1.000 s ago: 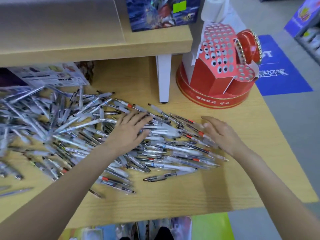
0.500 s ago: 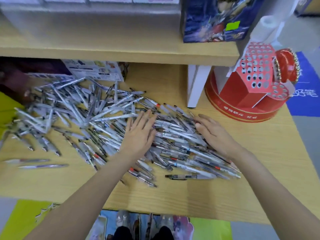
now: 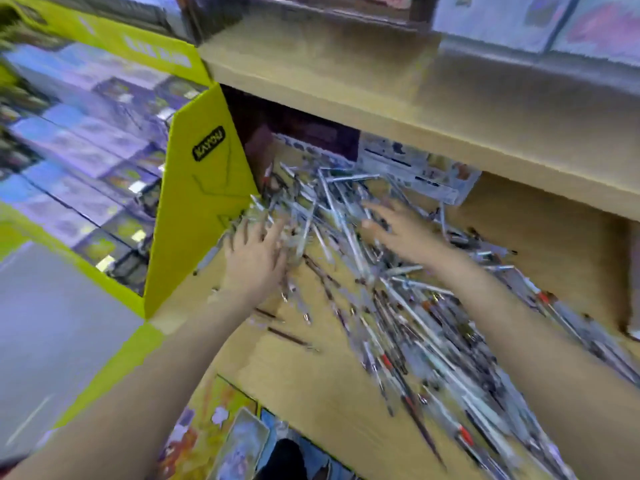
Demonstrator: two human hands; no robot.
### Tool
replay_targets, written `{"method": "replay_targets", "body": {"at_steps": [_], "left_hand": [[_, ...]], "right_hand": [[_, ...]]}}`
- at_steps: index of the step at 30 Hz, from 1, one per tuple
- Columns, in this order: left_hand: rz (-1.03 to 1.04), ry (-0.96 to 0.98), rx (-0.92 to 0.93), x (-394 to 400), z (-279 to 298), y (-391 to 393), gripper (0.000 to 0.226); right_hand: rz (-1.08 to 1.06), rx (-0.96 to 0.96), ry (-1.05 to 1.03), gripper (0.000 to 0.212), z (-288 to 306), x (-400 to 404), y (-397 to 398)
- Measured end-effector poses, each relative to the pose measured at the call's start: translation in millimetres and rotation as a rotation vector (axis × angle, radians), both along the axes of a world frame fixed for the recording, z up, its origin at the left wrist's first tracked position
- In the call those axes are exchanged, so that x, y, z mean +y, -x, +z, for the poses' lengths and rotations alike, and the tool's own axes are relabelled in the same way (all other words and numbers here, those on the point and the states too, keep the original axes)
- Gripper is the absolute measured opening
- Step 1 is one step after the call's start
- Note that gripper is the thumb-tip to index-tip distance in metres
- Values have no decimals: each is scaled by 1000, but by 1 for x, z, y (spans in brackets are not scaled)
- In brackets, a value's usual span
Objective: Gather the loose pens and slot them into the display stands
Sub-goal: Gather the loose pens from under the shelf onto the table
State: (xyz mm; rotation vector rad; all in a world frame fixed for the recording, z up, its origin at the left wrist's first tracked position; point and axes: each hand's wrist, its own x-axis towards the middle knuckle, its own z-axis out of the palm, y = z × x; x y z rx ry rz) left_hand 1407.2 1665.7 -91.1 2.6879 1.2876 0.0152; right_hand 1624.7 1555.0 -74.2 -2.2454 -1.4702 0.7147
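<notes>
On the wooden surface (image 3: 311,382) both hands, left hand (image 3: 254,259) and right hand (image 3: 401,233), lie spread flat over the loose pens (image 3: 398,317), none visibly slotted.

Both hands, L (image 3: 254,258) & R (image 3: 403,233), spread flat on pens (image 3: 398,306)

Wooden table (image 3: 311,386), wooden shelf (image 3: 467,109) above, yellow cardboard display (image 3: 201,202) at left, blurred boxes (image 3: 86,133).
</notes>
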Motion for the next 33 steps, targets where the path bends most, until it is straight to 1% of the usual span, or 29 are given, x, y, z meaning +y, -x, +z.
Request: {"method": "replay_targets", "body": {"at_steps": [3,6,9,11,12,13,14,16,17,20,23,26,28,30,32,33], "left_hand": [[19,73,63,44,-9,7,52],[-2,156,76,70,-15,3,53],[6,204,110,74,-20,-4,56],[25,195,89,71,-27,-7,58],[31,193,78,70,-31,-8,60],[30,201,74,71,-33,-8,61],[20,212,75,71,-36,-7,61],[-29,200,87,70,-37,-2,62],[-61,178,82,68,-38,2,61],[-134,178,33,56,-38,13,58],[-154,217,12,45,-36,14,56],[-131,303,-74,38,-31,13,59],[-115,359,-125,33,-29,12,62],[-101,364,-153,29,-28,8,64],[-88,317,-209,28,-27,4,64],[-72,276,-235,28,-26,5,63]], "right_hand": [[12,-106,43,54,-7,89,-1],[24,-208,144,69,-24,155,-13],[57,-254,258,92,-44,184,-22],[98,-263,252,107,-53,194,-27],[118,-253,246,109,-59,198,-32],[130,-249,242,107,-61,198,-34],[147,-246,247,101,-56,194,-30],[190,-260,240,76,-41,177,-13],[226,-281,236,67,-38,166,-5],[298,-322,235,57,-34,132,8],[331,-295,245,54,-27,101,11],[350,-293,280,50,-19,71,11],[358,-306,309,52,-18,47,12],[344,-302,332,65,-19,21,10],[342,-302,308,81,-21,-5,8],[347,-293,300,81,-22,-17,8]]}}
